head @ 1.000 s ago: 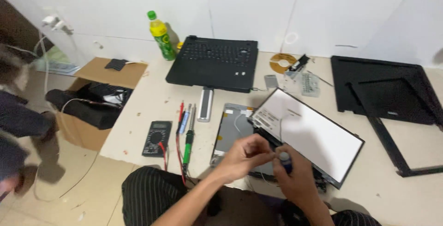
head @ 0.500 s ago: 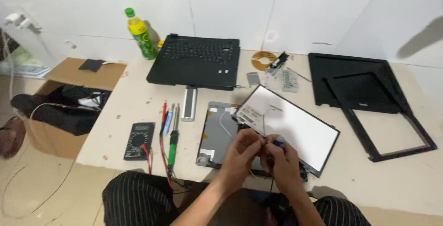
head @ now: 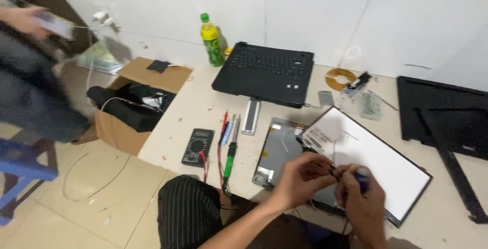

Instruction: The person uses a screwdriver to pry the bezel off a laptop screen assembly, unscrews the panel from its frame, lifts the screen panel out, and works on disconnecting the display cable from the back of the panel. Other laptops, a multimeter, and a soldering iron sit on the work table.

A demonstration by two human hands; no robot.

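Green bottle (head: pixel 210 39), multimeter (head: pixel 197 147), cardboard box (head: pixel 140 101)

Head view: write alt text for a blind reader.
Two hands, left hand and right hand, pinch a small part over a white laptop screen panel on a table, beside a multimeter, screwdrivers and a black laptop base.

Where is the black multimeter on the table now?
In the head view, the black multimeter lies near the table's front left edge, just left of the green-handled screwdriver and far left of the left hand.
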